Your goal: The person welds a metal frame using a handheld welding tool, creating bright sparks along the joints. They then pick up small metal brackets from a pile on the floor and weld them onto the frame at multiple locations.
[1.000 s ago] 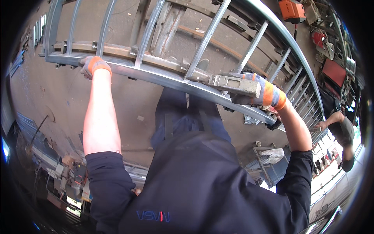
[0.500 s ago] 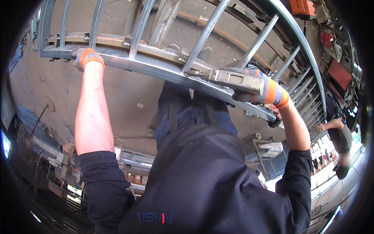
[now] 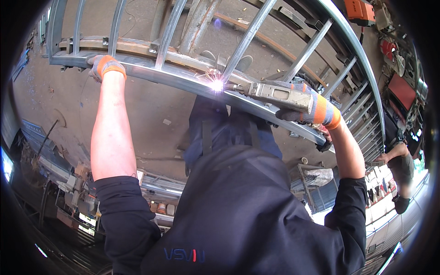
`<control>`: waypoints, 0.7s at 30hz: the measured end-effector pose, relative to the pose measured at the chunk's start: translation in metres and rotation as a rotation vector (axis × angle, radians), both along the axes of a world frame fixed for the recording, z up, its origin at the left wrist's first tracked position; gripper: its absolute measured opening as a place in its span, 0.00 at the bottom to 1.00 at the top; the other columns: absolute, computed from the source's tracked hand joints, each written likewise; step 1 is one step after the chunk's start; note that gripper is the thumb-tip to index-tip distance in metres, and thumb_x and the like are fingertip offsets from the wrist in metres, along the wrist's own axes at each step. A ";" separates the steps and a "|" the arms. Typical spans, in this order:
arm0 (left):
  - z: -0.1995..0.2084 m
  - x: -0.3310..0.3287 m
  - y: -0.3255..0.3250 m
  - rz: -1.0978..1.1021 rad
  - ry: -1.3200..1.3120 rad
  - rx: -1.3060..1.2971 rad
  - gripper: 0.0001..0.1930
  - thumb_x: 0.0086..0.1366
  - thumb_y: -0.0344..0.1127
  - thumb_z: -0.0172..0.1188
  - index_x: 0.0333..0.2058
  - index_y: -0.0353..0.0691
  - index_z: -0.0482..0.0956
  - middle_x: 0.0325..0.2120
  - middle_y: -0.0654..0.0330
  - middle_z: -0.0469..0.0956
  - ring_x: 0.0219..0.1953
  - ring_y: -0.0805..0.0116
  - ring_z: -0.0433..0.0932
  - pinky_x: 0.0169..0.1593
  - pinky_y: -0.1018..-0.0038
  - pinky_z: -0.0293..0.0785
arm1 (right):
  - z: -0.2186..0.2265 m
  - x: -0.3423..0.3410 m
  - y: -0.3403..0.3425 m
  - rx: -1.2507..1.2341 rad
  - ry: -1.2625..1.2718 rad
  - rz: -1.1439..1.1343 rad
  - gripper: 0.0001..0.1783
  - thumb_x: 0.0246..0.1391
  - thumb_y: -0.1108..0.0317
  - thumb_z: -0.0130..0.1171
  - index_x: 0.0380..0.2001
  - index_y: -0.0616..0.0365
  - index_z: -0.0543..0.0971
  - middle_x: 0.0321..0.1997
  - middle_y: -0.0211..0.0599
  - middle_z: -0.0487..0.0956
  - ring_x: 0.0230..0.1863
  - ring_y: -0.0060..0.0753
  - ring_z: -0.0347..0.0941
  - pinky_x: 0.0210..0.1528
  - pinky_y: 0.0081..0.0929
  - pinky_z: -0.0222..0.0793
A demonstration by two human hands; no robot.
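My right hand (image 3: pixel 311 105), in a grey and orange glove, is closed around a welding gun (image 3: pixel 275 94). The gun's tip meets the near rail of a metal frame (image 3: pixel 158 78) at the foot of one upright bar (image 3: pixel 247 41). A bright arc (image 3: pixel 216 85) with flying sparks burns at that joint and hides it. Further left, my left hand (image 3: pixel 107 67), gloved alike, grips the same rail near the frame's left corner. Its fingertips curl over the rail and are partly hidden.
Below the frame lie rusty and grey steel beams (image 3: pixel 197 27). An orange machine (image 3: pixel 359 12) stands at the upper right. Another person's arm (image 3: pixel 395 152) shows at the far right, beside the frame's bars. A rack (image 3: pixel 316 181) stands behind me to the right.
An arc with sparks has lit at the gun's tip, where only a faint glow showed before. Both hands keep their grips. The view has shifted slightly.
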State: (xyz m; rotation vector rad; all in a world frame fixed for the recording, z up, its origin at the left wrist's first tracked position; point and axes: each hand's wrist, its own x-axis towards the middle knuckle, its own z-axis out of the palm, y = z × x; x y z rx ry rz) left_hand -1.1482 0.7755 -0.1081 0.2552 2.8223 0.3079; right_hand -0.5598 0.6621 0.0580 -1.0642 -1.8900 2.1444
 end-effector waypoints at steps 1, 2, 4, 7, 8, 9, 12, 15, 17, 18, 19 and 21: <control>0.003 0.003 0.000 0.015 -0.002 0.035 0.28 0.76 0.37 0.59 0.70 0.40 0.63 0.69 0.47 0.68 0.67 0.52 0.77 0.64 0.60 0.83 | 0.000 0.000 0.000 0.035 0.011 0.000 0.36 0.54 0.65 0.76 0.67 0.61 0.79 0.67 0.47 0.81 0.60 0.44 0.81 0.66 0.34 0.73; 0.007 0.007 0.001 -0.140 0.068 -0.209 0.27 0.76 0.38 0.58 0.69 0.40 0.64 0.69 0.47 0.68 0.67 0.52 0.77 0.64 0.60 0.83 | 0.001 0.001 0.000 -0.012 -0.002 -0.004 0.37 0.54 0.65 0.77 0.67 0.61 0.79 0.67 0.47 0.81 0.60 0.45 0.80 0.66 0.34 0.72; 0.013 0.013 0.002 -0.445 0.187 -0.682 0.28 0.78 0.42 0.54 0.70 0.38 0.63 0.69 0.46 0.69 0.67 0.51 0.77 0.64 0.59 0.82 | 0.002 0.002 0.001 -0.104 -0.028 -0.011 0.37 0.53 0.66 0.77 0.67 0.60 0.79 0.66 0.48 0.81 0.61 0.45 0.80 0.67 0.34 0.72; 0.022 0.023 0.003 -0.498 0.194 -0.758 0.37 0.80 0.58 0.45 0.74 0.33 0.61 0.69 0.39 0.70 0.66 0.48 0.78 0.64 0.58 0.78 | 0.005 0.004 0.002 -0.142 -0.031 -0.012 0.38 0.53 0.67 0.77 0.68 0.60 0.79 0.66 0.48 0.82 0.61 0.44 0.80 0.67 0.33 0.72; 0.025 0.024 0.004 -0.343 0.138 -0.544 0.40 0.80 0.61 0.44 0.75 0.32 0.60 0.69 0.38 0.71 0.65 0.47 0.78 0.64 0.57 0.77 | 0.005 0.004 0.003 -0.135 -0.035 -0.017 0.38 0.53 0.67 0.76 0.68 0.60 0.79 0.65 0.48 0.82 0.60 0.43 0.80 0.66 0.33 0.72; 0.025 0.026 0.005 -0.080 0.027 -0.196 0.40 0.80 0.61 0.44 0.74 0.32 0.60 0.68 0.39 0.72 0.65 0.48 0.79 0.63 0.57 0.78 | 0.005 0.004 0.003 -0.120 -0.024 -0.020 0.38 0.53 0.67 0.76 0.68 0.60 0.78 0.65 0.48 0.82 0.60 0.43 0.81 0.66 0.34 0.72; 0.013 0.015 0.005 0.180 -0.038 0.133 0.40 0.79 0.62 0.46 0.74 0.32 0.61 0.67 0.41 0.74 0.65 0.50 0.79 0.62 0.58 0.79 | 0.006 0.004 0.004 -0.044 -0.004 0.003 0.37 0.54 0.68 0.75 0.68 0.60 0.78 0.61 0.48 0.84 0.56 0.40 0.81 0.63 0.34 0.74; -0.017 -0.018 -0.002 -0.216 0.037 -0.444 0.40 0.79 0.62 0.45 0.75 0.33 0.61 0.66 0.41 0.75 0.66 0.50 0.79 0.63 0.58 0.79 | 0.008 0.004 0.004 -0.104 -0.043 0.001 0.37 0.54 0.67 0.75 0.68 0.61 0.78 0.56 0.46 0.85 0.51 0.36 0.81 0.58 0.33 0.76; -0.040 -0.045 -0.008 -0.431 0.138 -0.669 0.39 0.80 0.60 0.45 0.75 0.33 0.60 0.67 0.41 0.75 0.66 0.50 0.78 0.63 0.59 0.79 | 0.011 0.004 0.004 -0.148 -0.074 -0.008 0.37 0.54 0.67 0.76 0.67 0.61 0.78 0.53 0.45 0.86 0.48 0.33 0.81 0.56 0.31 0.77; -0.049 -0.055 -0.011 -0.447 0.214 -0.612 0.38 0.81 0.59 0.44 0.76 0.34 0.60 0.67 0.41 0.75 0.66 0.49 0.79 0.63 0.59 0.78 | 0.012 0.004 0.004 -0.148 -0.083 -0.009 0.36 0.55 0.67 0.76 0.67 0.61 0.78 0.53 0.44 0.87 0.48 0.32 0.81 0.55 0.31 0.77; -0.054 -0.061 -0.012 -0.441 0.210 -0.547 0.38 0.81 0.58 0.44 0.76 0.34 0.60 0.68 0.41 0.74 0.66 0.49 0.79 0.64 0.60 0.78 | 0.014 0.004 0.004 -0.143 -0.093 -0.007 0.36 0.55 0.67 0.76 0.67 0.61 0.78 0.52 0.43 0.87 0.47 0.30 0.81 0.54 0.30 0.77; -0.053 -0.059 -0.012 -0.310 0.161 -0.409 0.37 0.81 0.57 0.44 0.76 0.34 0.59 0.68 0.41 0.74 0.66 0.48 0.79 0.64 0.60 0.78 | 0.016 0.004 0.003 -0.205 -0.118 -0.046 0.36 0.55 0.67 0.76 0.67 0.61 0.79 0.52 0.42 0.87 0.47 0.29 0.80 0.55 0.30 0.77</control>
